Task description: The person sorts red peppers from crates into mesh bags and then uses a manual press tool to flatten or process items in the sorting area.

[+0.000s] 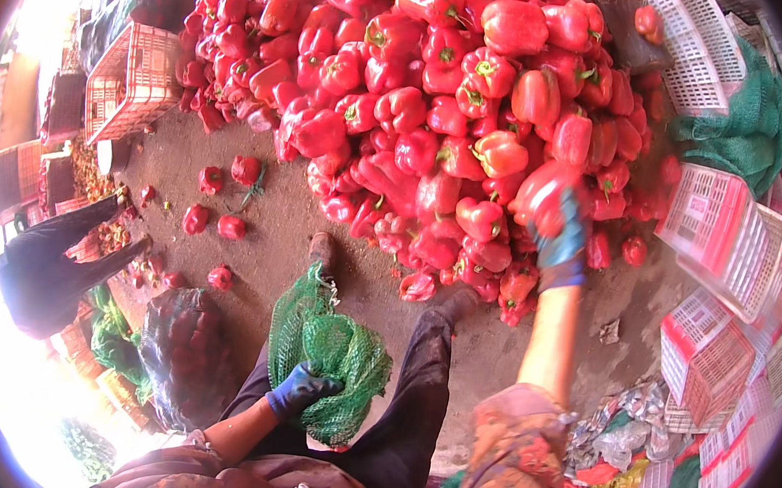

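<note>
My left hand [305,391], in a blue glove, grips a green mesh bag [346,358] bunched between my legs. Stretched forward, my gloved right hand [562,237] is closed on a red bell pepper [540,193] at the right front of a large heap of red bell peppers [402,112]. Hand and pepper are both blurred, and the glove hides part of the pepper. Most peppers in the heap are red with green stems; one near the right hand is partly orange [501,154].
Several loose peppers [232,227] lie on the floor at left. A filled dark mesh sack [185,358] stands beside my left leg, and a person in dark clothing [46,276] is farther left. Plastic crates [709,355] line the right side, near crumpled plastic bags [625,432].
</note>
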The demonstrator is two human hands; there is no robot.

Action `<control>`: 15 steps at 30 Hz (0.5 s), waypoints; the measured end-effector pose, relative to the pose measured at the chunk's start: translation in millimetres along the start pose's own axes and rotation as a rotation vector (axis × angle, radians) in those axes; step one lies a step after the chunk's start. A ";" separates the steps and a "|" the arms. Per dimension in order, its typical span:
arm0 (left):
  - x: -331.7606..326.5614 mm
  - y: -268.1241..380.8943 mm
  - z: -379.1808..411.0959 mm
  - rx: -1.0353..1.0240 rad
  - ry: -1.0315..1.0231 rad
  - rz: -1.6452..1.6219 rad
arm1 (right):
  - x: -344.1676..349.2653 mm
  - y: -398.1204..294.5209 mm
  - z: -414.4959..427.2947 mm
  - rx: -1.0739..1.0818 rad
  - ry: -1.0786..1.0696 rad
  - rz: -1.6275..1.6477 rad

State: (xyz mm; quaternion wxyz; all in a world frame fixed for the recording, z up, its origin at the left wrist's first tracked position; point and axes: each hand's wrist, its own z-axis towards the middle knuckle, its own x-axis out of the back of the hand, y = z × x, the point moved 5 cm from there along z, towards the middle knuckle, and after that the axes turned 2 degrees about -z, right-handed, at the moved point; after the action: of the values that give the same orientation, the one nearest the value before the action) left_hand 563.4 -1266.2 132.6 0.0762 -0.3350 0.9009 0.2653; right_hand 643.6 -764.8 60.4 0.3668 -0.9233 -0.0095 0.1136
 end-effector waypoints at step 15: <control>-116.2 42.0 65.4 0.125 0.116 -0.217 | 66.2 166.5 -5.3 0.221 0.170 -1.800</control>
State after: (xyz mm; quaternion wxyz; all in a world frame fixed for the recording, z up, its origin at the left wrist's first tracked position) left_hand 622.4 -1139.6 131.7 0.0729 -0.4400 0.8770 0.1789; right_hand 698.2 -883.5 -62.4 0.4029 -0.5318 -0.6887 -0.2837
